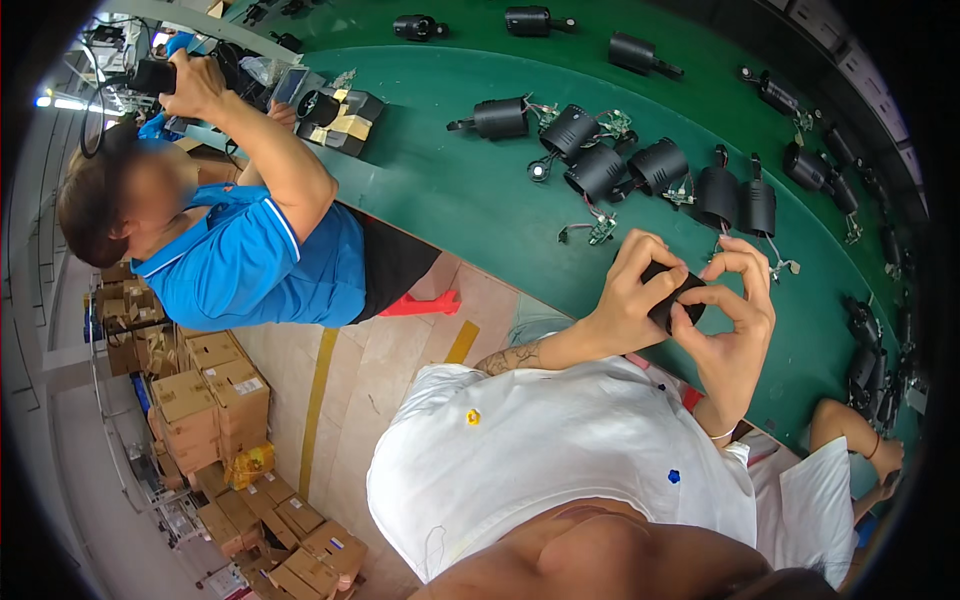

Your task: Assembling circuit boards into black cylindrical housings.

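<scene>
Close to the table's near edge I hold a dark cylindrical housing (660,312) between both hands. My left hand (640,287) is closed around its left side. The thumb and forefinger of my right hand (738,312) curve against its right side, the fingers bent. Much of the part is covered by my fingers, so its finer details are hidden. Just beyond my hands lie two black cylindrical housings (717,195) with wires. Farther left is a group of similar black housings (597,170), and a small green circuit board (600,230) hangs from one by wires.
More black housings (640,52) line the green table (420,200) toward the back and right. A co-worker in blue (260,260) works at left beside a dark box (350,120). Another person's arm (850,435) reaches in at right. Cardboard boxes (215,390) stand on the floor.
</scene>
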{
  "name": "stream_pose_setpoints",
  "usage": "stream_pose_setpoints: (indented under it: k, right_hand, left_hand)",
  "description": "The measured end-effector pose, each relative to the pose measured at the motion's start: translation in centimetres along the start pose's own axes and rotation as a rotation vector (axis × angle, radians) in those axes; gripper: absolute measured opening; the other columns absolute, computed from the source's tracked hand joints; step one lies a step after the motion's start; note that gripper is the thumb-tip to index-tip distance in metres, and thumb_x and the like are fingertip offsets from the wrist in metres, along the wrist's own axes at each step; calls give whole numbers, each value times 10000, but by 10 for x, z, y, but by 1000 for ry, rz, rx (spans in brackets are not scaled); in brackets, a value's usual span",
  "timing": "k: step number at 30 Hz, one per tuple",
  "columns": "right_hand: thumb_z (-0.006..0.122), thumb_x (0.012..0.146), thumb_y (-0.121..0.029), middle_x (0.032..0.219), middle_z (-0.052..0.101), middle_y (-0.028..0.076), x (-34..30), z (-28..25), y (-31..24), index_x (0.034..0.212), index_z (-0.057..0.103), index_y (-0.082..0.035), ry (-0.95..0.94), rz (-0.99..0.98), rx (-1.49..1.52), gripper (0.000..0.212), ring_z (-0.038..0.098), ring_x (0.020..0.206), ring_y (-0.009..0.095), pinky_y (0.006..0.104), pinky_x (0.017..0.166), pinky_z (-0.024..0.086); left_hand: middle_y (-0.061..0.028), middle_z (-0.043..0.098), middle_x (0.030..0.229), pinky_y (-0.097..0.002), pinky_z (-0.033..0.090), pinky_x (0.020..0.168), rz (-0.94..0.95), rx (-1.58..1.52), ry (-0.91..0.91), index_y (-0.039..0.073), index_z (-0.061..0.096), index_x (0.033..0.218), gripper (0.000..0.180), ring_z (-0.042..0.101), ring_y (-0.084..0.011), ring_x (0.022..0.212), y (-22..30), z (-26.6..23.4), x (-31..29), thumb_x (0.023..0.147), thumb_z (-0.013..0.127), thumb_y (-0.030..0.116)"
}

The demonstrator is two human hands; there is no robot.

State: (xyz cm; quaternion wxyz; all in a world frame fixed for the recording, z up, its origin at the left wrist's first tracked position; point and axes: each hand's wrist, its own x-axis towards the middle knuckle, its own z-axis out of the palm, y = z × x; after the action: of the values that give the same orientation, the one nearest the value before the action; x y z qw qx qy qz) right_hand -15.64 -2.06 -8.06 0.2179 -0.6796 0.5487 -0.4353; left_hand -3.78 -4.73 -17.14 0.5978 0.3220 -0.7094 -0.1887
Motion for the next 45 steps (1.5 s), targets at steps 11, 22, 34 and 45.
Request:
stream_pose_setpoints:
  k: [11, 22, 34, 45]
  right_hand:
    - [757, 580, -42, 956, 580, 30, -4, 13, 5, 701, 702, -75, 18, 16, 227, 137, 509, 1116, 288, 397, 926, 435]
    - [762, 594, -52, 951, 592, 29, -6, 21, 8, 734, 742, -101, 71, -98, 220, 150, 477, 1188, 311, 443, 975, 416]
    - [762, 611, -57, 939, 591, 34, -6, 20, 6, 727, 740, -100, 51, -85, 247, 126, 472, 1196, 315, 442, 977, 421]
    - [727, 696, -17, 1213, 535, 123, -14, 35, 20, 888, 652, -44, 37, -17, 538, 208, 476, 1192, 318, 441, 999, 408]
  left_hand:
    - [-80, 540, 947, -384, 479, 725, -81, -161, 151, 57, 584, 980, 381, 503, -255, 828, 9, -2, 2, 629, 718, -10]
    - [-91, 518, 994, -364, 489, 760, -159, -297, 123, 92, 520, 1084, 469, 496, -229, 889, 4, 0, -8, 665, 714, 9]
    - [-88, 506, 978, -371, 494, 785, -184, -333, 122, 98, 506, 1088, 457, 496, -233, 891, 5, 0, -11, 681, 694, 6]
    - [-85, 503, 1001, -425, 502, 793, 17, -32, 237, 128, 527, 1134, 426, 474, -252, 889, -2, -7, -8, 747, 697, 73]
